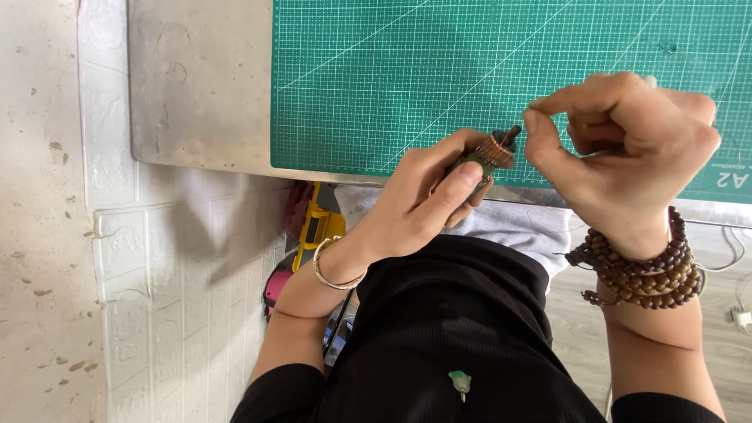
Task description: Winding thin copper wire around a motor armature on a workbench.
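From the head camera, your left hand point(427, 196) grips a small motor rotor point(492, 150) with copper windings, held just over the near edge of the green cutting mat point(407, 70). Your right hand point(627, 149) pinches thumb and forefinger shut just beside the rotor's tip; what it pinches is too fine to see.

L hand point(427, 196) w/ motor rotor point(492, 151)

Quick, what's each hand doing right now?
Left hand: closed around a small copper-wound motor part.
Right hand: fingers pinched together beside the part; what they hold cannot be told.
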